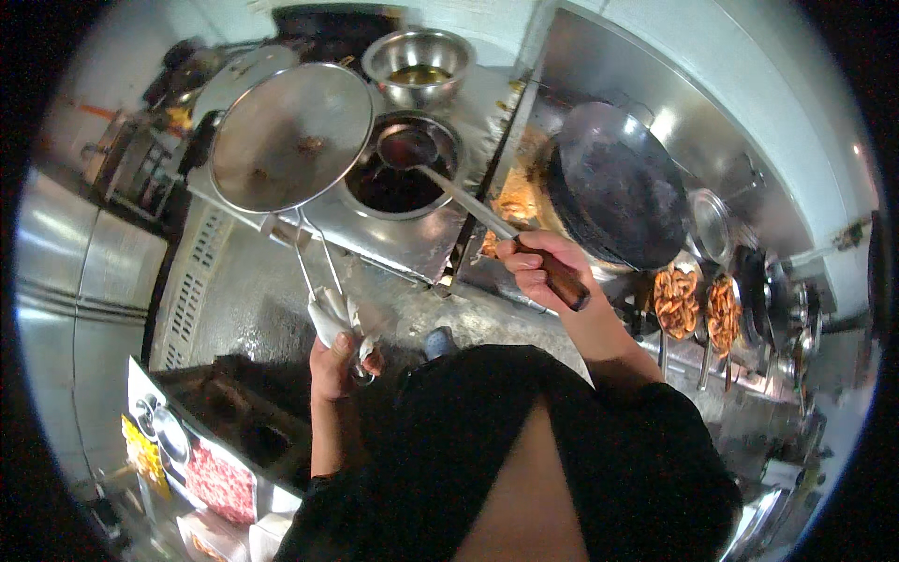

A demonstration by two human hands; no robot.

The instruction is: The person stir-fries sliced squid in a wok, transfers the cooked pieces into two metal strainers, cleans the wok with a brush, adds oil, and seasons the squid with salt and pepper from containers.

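Observation:
My left hand (336, 369) grips the wire handle of a large round fine-mesh strainer (281, 151) through a folded white cloth (329, 324). The strainer is held out at the left of the counter; a few dark bits lie on its mesh. In my right hand (544, 267) is the wooden handle of a long metal ladle (472, 202). Its bowl (407, 146), with dark liquid in it, is over the round pot (400, 212) set into the steel counter. Dark liquid fills the pot. Whether the ladle bowl touches that liquid, I cannot tell.
A steel bowl (419, 53) of yellowish liquid stands behind the pot. To the right, a black wok (618, 186) rests tilted on the stove. Two ladles of browned pieces (676, 302) sit beyond it. Minced meat (221, 485) and yellow pieces (145, 453) are at lower left.

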